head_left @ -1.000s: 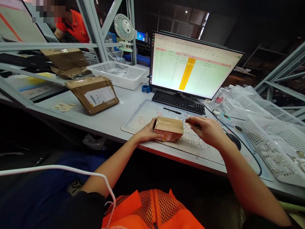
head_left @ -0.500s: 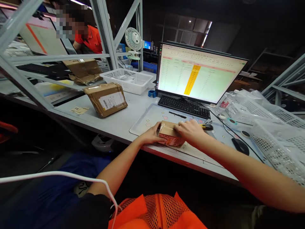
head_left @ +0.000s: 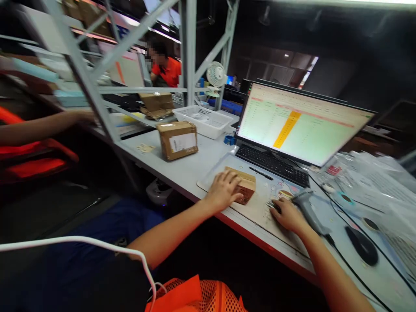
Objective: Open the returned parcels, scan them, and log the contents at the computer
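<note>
A small brown cardboard box (head_left: 248,184) with printing on its front side lies on the desk mat (head_left: 208,175). My left hand (head_left: 224,190) grips its left end, fingers over the top and thumb against the front. To the right, low over the mat, my right hand (head_left: 287,215) is closed round a utility knife (head_left: 274,207), mostly hidden by the fingers. A grey barcode scanner (head_left: 310,214) lies just beyond that hand. Behind the box are a black pen (head_left: 261,173) and a keyboard (head_left: 273,164).
A larger taped box (head_left: 178,141) with a white label stands at left, before a white basket (head_left: 203,121). The monitor (head_left: 302,121) rises behind the keyboard. At right lie a mouse (head_left: 361,245), cables and plastic bags. Metal posts (head_left: 191,56) divide off a co-worker's desk.
My right hand has left the box top and moved down to the mat on the right with the knife. My left hand now reaches over the box. The view has swung left.
</note>
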`<state>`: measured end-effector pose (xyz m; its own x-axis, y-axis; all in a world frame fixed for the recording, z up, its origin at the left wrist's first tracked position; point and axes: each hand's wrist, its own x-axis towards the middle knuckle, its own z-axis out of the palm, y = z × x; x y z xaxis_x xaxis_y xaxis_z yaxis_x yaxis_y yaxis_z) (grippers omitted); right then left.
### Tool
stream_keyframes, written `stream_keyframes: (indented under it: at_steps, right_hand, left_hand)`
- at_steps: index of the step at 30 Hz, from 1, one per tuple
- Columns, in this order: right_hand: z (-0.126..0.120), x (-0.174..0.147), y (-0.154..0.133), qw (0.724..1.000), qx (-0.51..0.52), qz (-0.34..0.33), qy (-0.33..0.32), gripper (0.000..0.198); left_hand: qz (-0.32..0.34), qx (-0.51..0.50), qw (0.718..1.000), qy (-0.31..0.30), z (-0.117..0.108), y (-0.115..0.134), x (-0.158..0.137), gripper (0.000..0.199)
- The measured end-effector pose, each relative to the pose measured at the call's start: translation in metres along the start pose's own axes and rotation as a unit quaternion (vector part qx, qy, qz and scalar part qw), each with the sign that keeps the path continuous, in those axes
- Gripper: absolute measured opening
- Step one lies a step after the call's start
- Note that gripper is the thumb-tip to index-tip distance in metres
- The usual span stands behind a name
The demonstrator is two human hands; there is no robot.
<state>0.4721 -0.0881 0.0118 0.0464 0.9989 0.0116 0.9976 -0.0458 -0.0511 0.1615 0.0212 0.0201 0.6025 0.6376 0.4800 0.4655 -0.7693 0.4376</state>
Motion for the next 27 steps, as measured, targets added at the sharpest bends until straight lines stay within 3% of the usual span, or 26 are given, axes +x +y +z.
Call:
stream_keyframes:
  at_steps: [2, 5, 7, 10, 13, 16, 18, 24, 27]
  right_hand:
    - [0.000, 0.020, -0.004, 0.996, 0.067, -0.029, 0.051, 0.046]
    - [-0.013, 0.053, -0.026, 0.964, 0.209, -0.084, 0.140, 0.058]
    - [-0.023, 0.072, -0.046, 0.949, 0.256, -0.126, 0.136, 0.062]
    - [-0.033, 0.091, -0.066, 0.953, 0.228, -0.165, 0.110, 0.060]
    - [-0.037, 0.101, -0.069, 0.961, 0.174, -0.185, 0.108, 0.056]
    - [-0.037, 0.110, -0.069, 0.966, 0.172, -0.132, 0.140, 0.063]
    - [-0.036, 0.119, -0.072, 0.961, 0.222, -0.076, 0.147, 0.067]
    - [-0.024, 0.144, -0.084, 0.908, 0.417, 0.030, 0.023, 0.070]
    - [-0.019, 0.146, -0.080, 0.893, 0.448, 0.032, 0.004, 0.065]
  left_hand:
    - [0.000, 0.032, 0.999, 0.040, 0.014, 0.007, -0.004, 0.041]
    - [0.031, 0.055, 0.993, 0.095, 0.027, 0.003, -0.009, 0.035]
    - [0.050, 0.063, 0.991, 0.106, 0.029, -0.003, -0.011, 0.034]
    - [0.064, 0.071, 0.989, 0.115, 0.030, -0.007, -0.013, 0.036]
    - [0.070, 0.081, 0.986, 0.125, 0.032, -0.006, -0.016, 0.036]
    - [0.080, 0.105, 0.984, 0.122, 0.030, -0.001, -0.019, 0.036]
    - [0.093, 0.137, 0.980, 0.107, 0.021, 0.004, -0.015, 0.037]
    - [0.100, 0.205, 0.970, -0.083, -0.024, 0.024, 0.036, 0.037]
    - [0.107, 0.260, 0.958, -0.059, -0.019, 0.043, 0.037, 0.036]
